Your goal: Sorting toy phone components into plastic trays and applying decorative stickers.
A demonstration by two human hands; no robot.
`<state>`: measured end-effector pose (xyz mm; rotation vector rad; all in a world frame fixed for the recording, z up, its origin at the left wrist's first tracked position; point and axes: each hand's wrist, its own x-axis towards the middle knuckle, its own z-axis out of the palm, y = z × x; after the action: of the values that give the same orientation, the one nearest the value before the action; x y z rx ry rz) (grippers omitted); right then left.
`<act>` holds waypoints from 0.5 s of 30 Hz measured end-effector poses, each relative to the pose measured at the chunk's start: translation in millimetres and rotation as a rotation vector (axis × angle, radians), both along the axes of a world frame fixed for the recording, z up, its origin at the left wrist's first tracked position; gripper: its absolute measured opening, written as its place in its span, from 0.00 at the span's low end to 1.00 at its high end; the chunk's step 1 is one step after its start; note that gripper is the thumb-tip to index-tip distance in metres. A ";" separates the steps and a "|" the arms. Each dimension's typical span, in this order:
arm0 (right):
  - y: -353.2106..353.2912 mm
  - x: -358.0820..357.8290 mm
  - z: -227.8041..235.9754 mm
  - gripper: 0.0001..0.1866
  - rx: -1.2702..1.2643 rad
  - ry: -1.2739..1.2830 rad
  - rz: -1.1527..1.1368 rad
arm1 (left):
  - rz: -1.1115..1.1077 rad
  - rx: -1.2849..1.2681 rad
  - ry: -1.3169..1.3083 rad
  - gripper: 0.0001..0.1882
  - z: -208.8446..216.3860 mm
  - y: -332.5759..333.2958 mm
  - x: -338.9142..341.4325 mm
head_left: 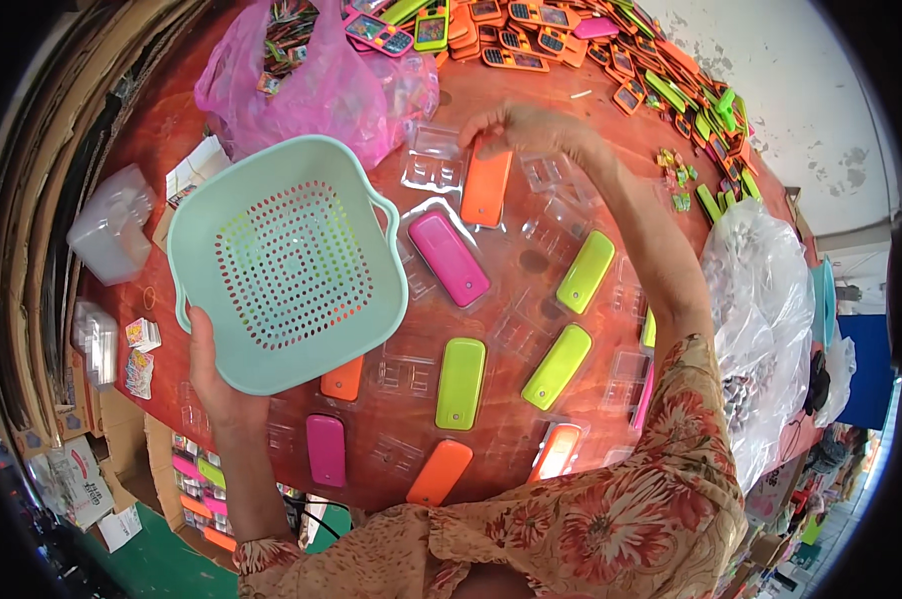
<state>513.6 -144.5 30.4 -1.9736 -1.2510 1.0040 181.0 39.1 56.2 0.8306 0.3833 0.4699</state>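
My left hand [207, 369] grips the lower left rim of a pale green plastic basket [186, 250] with a perforated bottom, held tilted above the table. My right hand [531, 132] reaches across with its fingers closed around the upper end of an orange toy phone [487, 188], its plain side up, over a clear plastic blister tray [433, 160]. Just below lies a magenta toy phone [449, 258] in a similar clear tray. Green toy phones [462, 383], a second magenta one [326, 449] and an orange one [440, 472] lie nearer to me, also plain side up.
A pink plastic bag [301, 110] stands at the back left; a heap of toy phones [541, 40] spreads along the far edge. A translucent bag [760, 319] sits on the right. Stacked clear trays [116, 225], small card stacks [142, 335] and cardboard sheets [31, 200] are on the left.
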 end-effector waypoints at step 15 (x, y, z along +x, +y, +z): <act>97.4 51.1 -26.5 0.19 0.092 -1.576 -0.337 | 0.035 -0.019 0.061 0.24 -9.3 2.1 -11.3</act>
<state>564.7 -47.1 3.9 -2.7012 -1.4077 -1.0513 169.7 41.1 46.9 0.8222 0.4592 0.4738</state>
